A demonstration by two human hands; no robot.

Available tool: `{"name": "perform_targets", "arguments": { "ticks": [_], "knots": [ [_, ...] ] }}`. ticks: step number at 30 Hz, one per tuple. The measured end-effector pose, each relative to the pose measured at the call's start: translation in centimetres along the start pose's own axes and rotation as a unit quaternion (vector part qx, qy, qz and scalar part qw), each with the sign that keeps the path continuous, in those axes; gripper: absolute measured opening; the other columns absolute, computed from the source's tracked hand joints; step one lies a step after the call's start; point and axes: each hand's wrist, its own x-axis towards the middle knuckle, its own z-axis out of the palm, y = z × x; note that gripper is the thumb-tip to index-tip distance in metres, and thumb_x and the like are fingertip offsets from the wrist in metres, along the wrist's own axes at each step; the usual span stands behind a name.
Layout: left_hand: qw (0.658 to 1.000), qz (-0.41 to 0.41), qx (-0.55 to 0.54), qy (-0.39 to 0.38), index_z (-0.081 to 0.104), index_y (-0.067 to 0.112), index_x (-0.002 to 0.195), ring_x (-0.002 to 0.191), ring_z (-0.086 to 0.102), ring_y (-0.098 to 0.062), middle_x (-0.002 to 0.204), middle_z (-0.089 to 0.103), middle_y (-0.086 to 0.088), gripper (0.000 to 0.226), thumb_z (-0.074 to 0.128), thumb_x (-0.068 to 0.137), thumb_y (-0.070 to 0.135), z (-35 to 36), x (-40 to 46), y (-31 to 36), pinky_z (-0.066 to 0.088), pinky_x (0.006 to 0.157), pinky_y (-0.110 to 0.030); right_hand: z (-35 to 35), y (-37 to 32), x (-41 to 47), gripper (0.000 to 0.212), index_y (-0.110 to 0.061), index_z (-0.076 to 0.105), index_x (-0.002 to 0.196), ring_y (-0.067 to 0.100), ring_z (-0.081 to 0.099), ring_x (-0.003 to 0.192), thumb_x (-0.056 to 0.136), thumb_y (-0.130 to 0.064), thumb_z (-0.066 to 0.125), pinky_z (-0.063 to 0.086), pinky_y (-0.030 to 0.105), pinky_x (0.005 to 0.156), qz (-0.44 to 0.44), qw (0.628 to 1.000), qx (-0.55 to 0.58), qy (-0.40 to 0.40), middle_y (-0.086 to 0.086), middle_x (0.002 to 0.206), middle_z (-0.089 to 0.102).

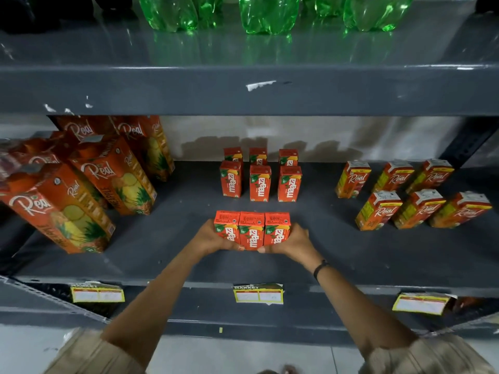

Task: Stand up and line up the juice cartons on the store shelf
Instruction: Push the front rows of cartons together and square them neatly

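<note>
Three small red Maaza juice cartons (252, 229) stand side by side, pressed together, near the front of the dark grey shelf (337, 260). My left hand (209, 237) clasps the left end of this row and my right hand (290, 242) clasps the right end, thumbs under the front. Behind them, several more Maaza cartons (259, 182) stand upright in two rows of three, with gaps between them.
Tall Real pineapple cartons (113, 179) stand at the left of the shelf. Small Real cartons (415, 195) stand in two rows at the right. Green bottles (264, 12) sit on the shelf above. Yellow price labels (258, 294) hang on the shelf's front edge.
</note>
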Motion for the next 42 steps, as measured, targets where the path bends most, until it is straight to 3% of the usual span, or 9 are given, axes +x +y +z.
{"name": "perform_targets", "arguments": {
  "ticks": [7,13,17,20,24,28,31,37,42],
  "knots": [
    [0.999,-0.012,0.016,0.031,0.069,0.033,0.078,0.091,0.069,-0.020,0.095,0.074,-0.006,0.057,0.088,0.025,0.041,0.4,-3.0,-4.1,0.053,0.091,-0.049,2.4,3.1,-1.8,0.082,-0.042,0.061,0.081,0.025,0.056,0.115,0.010,-0.082,0.071,0.044,0.047,0.104,0.010,1.000,-0.005,-0.017,-0.003,0.105,0.071],
    [0.999,0.002,0.032,0.015,0.064,0.025,0.098,0.094,0.068,-0.018,0.101,0.072,-0.004,0.083,0.087,0.023,0.051,0.3,-3.5,-3.9,0.051,0.094,-0.049,2.1,1.5,-3.3,0.072,-0.035,0.059,0.107,0.024,0.051,0.125,0.044,-0.054,0.088,0.023,0.047,0.116,-0.013,0.999,-0.026,-0.016,0.000,0.121,0.067],
    [0.998,0.041,0.040,0.030,0.030,0.015,0.136,0.096,0.063,-0.002,0.107,0.063,0.001,0.105,0.089,0.050,0.016,0.8,-5.1,-3.8,0.051,0.096,-0.037,1.0,2.0,-4.3,0.112,-0.043,0.031,0.138,0.021,0.048,0.129,0.042,-0.054,0.089,0.036,0.050,0.111,-0.039,0.997,0.015,-0.057,-0.005,0.132,0.058],
    [0.974,0.087,0.070,0.197,0.022,0.017,0.140,0.124,0.045,-0.024,0.132,0.048,-0.013,0.118,0.090,0.045,0.032,1.6,-7.4,-5.0,0.039,0.105,-0.046,-0.5,3.3,-5.8,0.105,-0.031,0.026,0.145,0.013,0.042,0.133,0.061,-0.034,0.087,0.035,0.039,0.112,-0.061,0.996,0.041,-0.046,-0.005,0.143,0.047],
    [0.896,0.143,0.100,0.408,0.051,0.012,0.113,0.114,0.045,-0.022,0.117,0.057,-0.013,0.061,0.068,0.069,0.050,5.5,-11.9,-5.0,0.034,0.097,-0.035,-3.2,5.8,-7.7,0.075,-0.024,0.044,0.137,0.010,0.052,0.123,0.072,-0.041,0.077,0.041,0.030,0.106,-0.079,0.988,0.123,0.055,-0.003,0.130,0.058],
    [0.900,0.268,0.161,0.303,0.053,0.023,0.100,0.101,0.044,-0.006,0.105,0.059,0.001,0.032,0.044,0.086,0.050,10.8,-11.9,-3.9,0.033,0.091,-0.019,-6.8,8.4,-7.9,0.014,-0.026,0.068,0.097,0.022,0.066,0.099,0.083,-0.028,0.069,0.051,0.007,0.076,-0.073,0.933,0.228,0.268,0.008,0.095,0.071],
    [0.892,0.354,0.187,0.208,0.056,0.024,0.100,0.104,0.046,-0.002,0.107,0.054,0.012,0.023,0.046,0.089,0.040,15.4,-9.9,-1.0,0.031,0.095,-0.010,-10.9,11.3,-7.7,0.002,-0.026,0.067,0.086,0.025,0.059,0.086,0.085,-0.024,0.068,0.053,0.026,0.082,-0.038,0.885,0.288,0.365,0.020,0.081,0.062],
    [0.927,0.322,0.125,0.147,0.049,0.024,0.122,0.116,0.044,-0.004,0.123,0.053,0.007,0.041,0.056,0.083,0.034,23.6,-2.8,5.5,0.029,0.102,-0.009,-20.8,16.4,-8.1,0.030,-0.003,0.061,0.111,0.025,0.060,0.101,0.083,-0.012,0.071,0.049,0.038,0.096,0.010,0.844,0.274,0.461,0.015,0.109,0.065],
    [0.970,0.204,-0.009,0.132,0.032,0.016,0.137,0.125,0.043,-0.019,0.134,0.040,0.002,0.076,0.073,0.074,0.015,27.0,3.9,9.6,0.040,0.100,-0.033,-28.4,20.1,-6.2,0.056,-0.003,0.048,0.126,0.017,0.049,0.111,0.076,0.004,0.073,0.046,0.031,0.097,-0.007,0.887,0.234,0.397,0.007,0.119,0.052]
  ]
}}
